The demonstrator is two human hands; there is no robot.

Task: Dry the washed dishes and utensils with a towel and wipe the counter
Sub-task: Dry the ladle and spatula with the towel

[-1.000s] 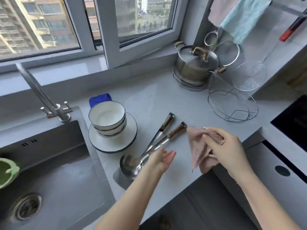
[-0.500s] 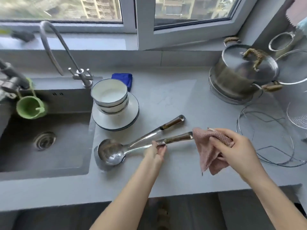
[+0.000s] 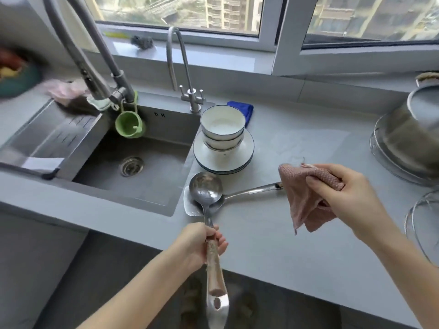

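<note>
Bowls (image 3: 222,125) sit nested on plates (image 3: 244,153), top one empty. Left hand (image 3: 197,243) grips the ladle (image 3: 206,187); right hand (image 3: 349,195) clutches a pink towel (image 3: 299,195), which hides the handle end of the spatula (image 3: 249,192).

Bare counter (image 3: 273,245) lies open between the stacked bowls (image 3: 222,129) and the steel pot (image 3: 408,138) (cut off at right), under the hanging towel (image 3: 301,198). A spatula (image 3: 251,192) lies beside the sink (image 3: 142,176), the ladle (image 3: 206,186) poised over its blade; a wire rack (image 3: 409,219) crowds the right edge.
</note>
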